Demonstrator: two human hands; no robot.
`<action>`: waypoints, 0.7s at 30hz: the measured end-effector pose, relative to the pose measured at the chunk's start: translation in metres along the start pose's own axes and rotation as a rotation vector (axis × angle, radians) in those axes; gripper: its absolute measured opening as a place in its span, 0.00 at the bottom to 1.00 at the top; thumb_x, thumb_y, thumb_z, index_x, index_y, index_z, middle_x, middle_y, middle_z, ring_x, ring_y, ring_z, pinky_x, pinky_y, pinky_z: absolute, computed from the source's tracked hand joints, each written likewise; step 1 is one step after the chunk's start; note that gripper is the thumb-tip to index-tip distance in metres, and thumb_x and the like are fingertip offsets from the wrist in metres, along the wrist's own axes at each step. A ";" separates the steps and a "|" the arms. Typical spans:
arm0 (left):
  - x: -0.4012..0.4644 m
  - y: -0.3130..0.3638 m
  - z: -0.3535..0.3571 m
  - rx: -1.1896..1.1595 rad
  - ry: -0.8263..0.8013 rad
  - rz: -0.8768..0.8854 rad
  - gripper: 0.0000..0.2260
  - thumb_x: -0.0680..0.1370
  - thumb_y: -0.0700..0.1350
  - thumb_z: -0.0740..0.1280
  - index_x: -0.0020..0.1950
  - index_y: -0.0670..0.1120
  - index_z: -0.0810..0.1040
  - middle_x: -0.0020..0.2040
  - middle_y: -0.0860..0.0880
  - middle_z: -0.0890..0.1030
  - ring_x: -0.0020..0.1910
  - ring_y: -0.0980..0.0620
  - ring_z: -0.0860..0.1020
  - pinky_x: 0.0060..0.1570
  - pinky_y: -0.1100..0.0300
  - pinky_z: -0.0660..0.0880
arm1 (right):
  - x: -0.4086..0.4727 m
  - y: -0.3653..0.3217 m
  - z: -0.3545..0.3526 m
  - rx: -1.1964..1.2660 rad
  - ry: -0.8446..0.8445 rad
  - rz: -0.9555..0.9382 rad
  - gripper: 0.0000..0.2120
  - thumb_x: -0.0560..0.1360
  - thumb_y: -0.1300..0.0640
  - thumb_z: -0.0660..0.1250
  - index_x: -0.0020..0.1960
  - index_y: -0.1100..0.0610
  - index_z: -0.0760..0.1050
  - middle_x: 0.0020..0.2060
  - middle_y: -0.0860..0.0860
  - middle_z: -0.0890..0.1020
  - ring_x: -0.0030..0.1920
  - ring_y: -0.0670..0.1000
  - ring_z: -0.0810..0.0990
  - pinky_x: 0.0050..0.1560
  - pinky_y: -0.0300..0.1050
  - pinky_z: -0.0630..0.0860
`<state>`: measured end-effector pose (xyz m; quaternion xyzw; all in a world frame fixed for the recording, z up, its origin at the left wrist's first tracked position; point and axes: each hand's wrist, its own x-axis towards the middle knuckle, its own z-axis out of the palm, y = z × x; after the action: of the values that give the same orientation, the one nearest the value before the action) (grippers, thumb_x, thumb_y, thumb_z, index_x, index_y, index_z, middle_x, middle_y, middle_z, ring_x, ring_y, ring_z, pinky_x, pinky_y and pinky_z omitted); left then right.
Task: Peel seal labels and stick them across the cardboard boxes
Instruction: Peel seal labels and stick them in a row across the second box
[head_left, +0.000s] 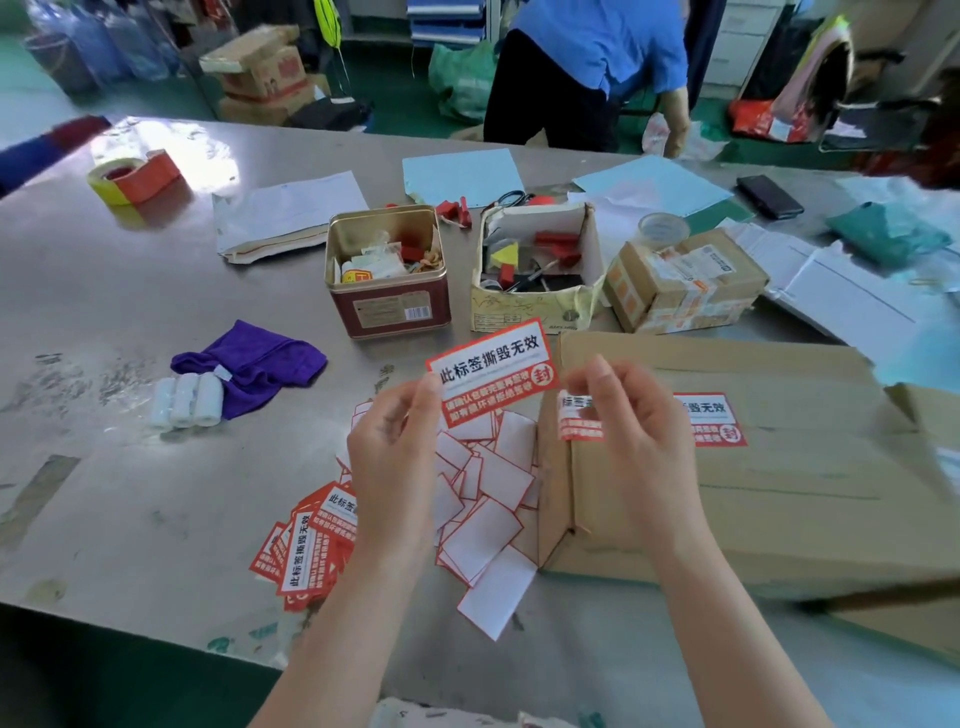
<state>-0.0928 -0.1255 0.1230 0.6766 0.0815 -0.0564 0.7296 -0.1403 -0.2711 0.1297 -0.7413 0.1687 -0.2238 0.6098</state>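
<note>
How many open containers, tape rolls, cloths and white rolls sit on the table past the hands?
Open containers: 2, the metal tin and the torn carton box
Tape rolls: 2, yellow-and-red tape roll, clear tape roll
Cloths: 2, purple cloth, teal cloth
Small white rolls: 3
Total: 9

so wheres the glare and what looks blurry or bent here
Head view: bright glare on the table by the tape roll; the table edges bow from the wide lens; the held label is sharp, while the back of the room and the right edge are smeared.
</note>
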 end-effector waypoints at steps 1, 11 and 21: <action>-0.004 0.001 0.005 -0.009 -0.006 0.003 0.08 0.76 0.52 0.64 0.48 0.50 0.81 0.46 0.49 0.85 0.46 0.47 0.83 0.49 0.45 0.79 | 0.001 0.002 -0.006 -0.019 0.033 -0.010 0.15 0.78 0.47 0.60 0.42 0.55 0.78 0.35 0.47 0.81 0.37 0.42 0.76 0.38 0.35 0.69; -0.039 -0.022 0.065 0.196 -0.168 0.179 0.08 0.77 0.51 0.65 0.45 0.51 0.82 0.46 0.51 0.83 0.50 0.51 0.80 0.54 0.48 0.77 | -0.009 0.023 -0.068 -0.104 0.132 -0.007 0.12 0.76 0.43 0.60 0.40 0.48 0.75 0.30 0.42 0.80 0.32 0.41 0.74 0.32 0.32 0.68; -0.033 -0.035 0.116 0.787 -0.018 0.616 0.13 0.79 0.47 0.62 0.44 0.41 0.82 0.45 0.48 0.80 0.46 0.50 0.75 0.50 0.51 0.72 | 0.011 0.056 -0.162 -0.305 0.514 -0.046 0.12 0.79 0.50 0.60 0.40 0.54 0.73 0.28 0.49 0.74 0.32 0.50 0.71 0.33 0.36 0.65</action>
<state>-0.1271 -0.2443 0.1037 0.8927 -0.1559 0.1296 0.4026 -0.2171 -0.4223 0.1015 -0.7470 0.3325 -0.3900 0.4234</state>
